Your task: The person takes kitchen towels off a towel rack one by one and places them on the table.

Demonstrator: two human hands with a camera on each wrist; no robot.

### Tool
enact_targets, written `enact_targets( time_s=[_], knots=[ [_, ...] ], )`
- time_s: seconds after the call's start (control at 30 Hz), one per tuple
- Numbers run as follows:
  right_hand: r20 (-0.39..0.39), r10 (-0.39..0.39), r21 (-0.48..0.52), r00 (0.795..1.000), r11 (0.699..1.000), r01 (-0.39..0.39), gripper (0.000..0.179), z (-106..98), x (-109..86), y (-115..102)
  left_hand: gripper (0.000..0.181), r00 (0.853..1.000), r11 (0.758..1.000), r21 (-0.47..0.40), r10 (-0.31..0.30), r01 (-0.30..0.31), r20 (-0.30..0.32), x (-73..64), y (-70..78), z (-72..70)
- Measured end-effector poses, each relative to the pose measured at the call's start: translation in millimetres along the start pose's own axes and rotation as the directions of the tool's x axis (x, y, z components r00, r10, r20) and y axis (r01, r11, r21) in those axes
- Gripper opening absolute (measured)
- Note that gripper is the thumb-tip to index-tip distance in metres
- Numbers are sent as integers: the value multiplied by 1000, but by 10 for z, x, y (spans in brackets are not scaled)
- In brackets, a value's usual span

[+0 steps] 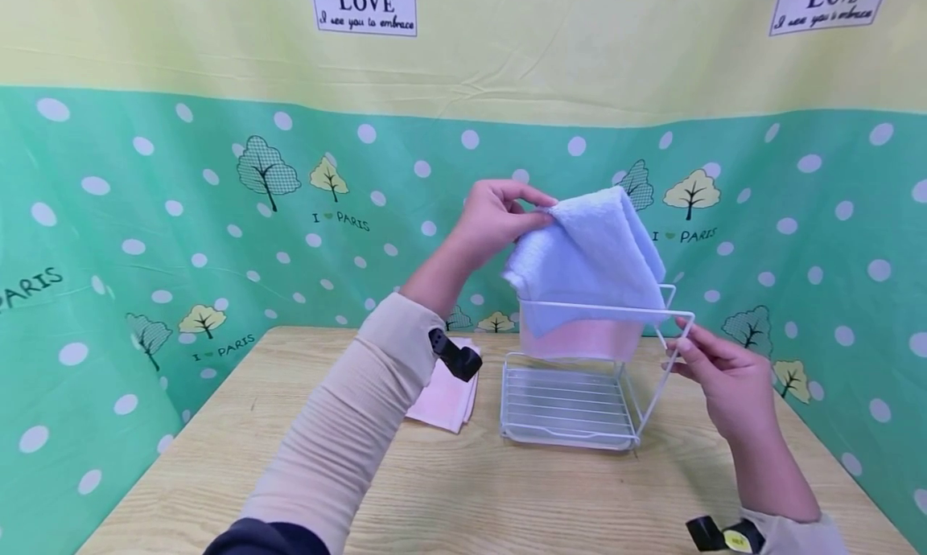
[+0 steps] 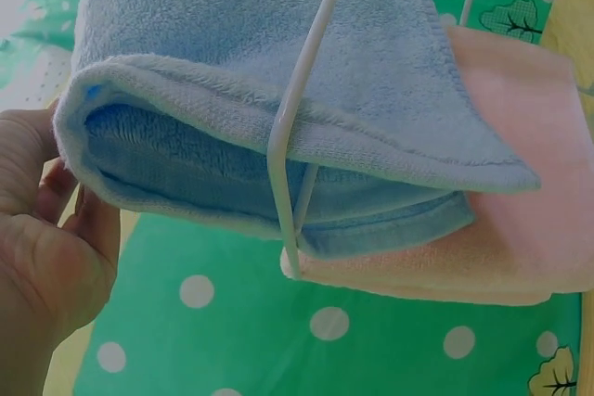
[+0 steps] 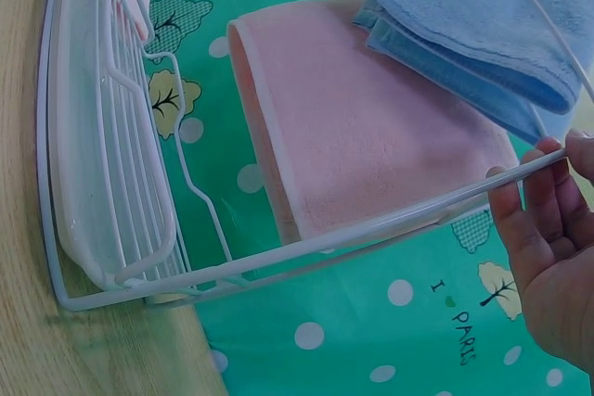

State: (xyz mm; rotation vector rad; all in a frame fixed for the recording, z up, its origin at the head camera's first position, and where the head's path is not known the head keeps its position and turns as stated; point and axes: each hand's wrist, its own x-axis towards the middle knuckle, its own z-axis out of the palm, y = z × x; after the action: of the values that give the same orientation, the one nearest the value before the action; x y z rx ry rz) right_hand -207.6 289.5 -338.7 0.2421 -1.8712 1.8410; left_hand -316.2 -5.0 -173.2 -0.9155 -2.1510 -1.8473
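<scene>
A folded light-blue towel (image 1: 594, 257) is held up by my left hand (image 1: 496, 217), which pinches its upper left corner between thumb and fingers. The towel's lower part dips between the top bars of a white wire rack (image 1: 655, 400). In the left wrist view, the folded layers of the blue towel (image 2: 260, 127) gape toward the camera behind a rack bar. My right hand (image 1: 735, 390) grips the rack's right upright near its upper bend. A pink towel (image 3: 362, 127) hangs over the rack, partly behind the blue one.
At the rack's base sits a tray (image 1: 572, 440) under a wire grid. Left of the rack, a folded pink cloth (image 1: 438, 398) lies on the wooden table (image 1: 463, 491), partly behind my left wrist. A green and yellow printed curtain (image 1: 239, 241) surrounds the table's back and sides.
</scene>
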Motion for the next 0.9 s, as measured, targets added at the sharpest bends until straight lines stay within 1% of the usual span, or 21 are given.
enact_targets(
  time_s=[0.13,0.23,0.3,0.6,0.7,0.77,0.83,0.9],
  knots=[
    [-5,15,-2,1000,1000,-15,38,0,-1,-7,17,1000,999,-49,21,-22,-19,-8,5,-30],
    [-3,16,-6,1000,1000,-16,39,-5,-2,-10,18,998,995,-84,44,-47,-36,-8,16,-60],
    [0,13,-10,1000,1000,-13,39,-8,-1,-11,18,998,993,-105,48,-53,-50,-7,29,-86],
    [-7,29,-12,1000,1000,-29,38,-16,7,-1,18,990,988,-138,55,-73,-131,-23,89,-221],
    [-6,21,-17,1000,1000,-21,38,-19,16,8,17,989,980,-189,33,-61,-147,-41,102,-254],
    [-4,18,-17,1000,1000,-18,39,-17,18,9,17,986,972,-226,32,-68,-163,-53,109,-275],
    [-4,16,-19,1000,1000,-16,39,-16,19,11,17,983,962,-259,37,-83,-179,-64,107,-296],
    [-3,14,-21,1000,1000,-14,39,-16,19,12,17,978,956,-270,62,-115,-199,-71,94,-323]
  ],
)
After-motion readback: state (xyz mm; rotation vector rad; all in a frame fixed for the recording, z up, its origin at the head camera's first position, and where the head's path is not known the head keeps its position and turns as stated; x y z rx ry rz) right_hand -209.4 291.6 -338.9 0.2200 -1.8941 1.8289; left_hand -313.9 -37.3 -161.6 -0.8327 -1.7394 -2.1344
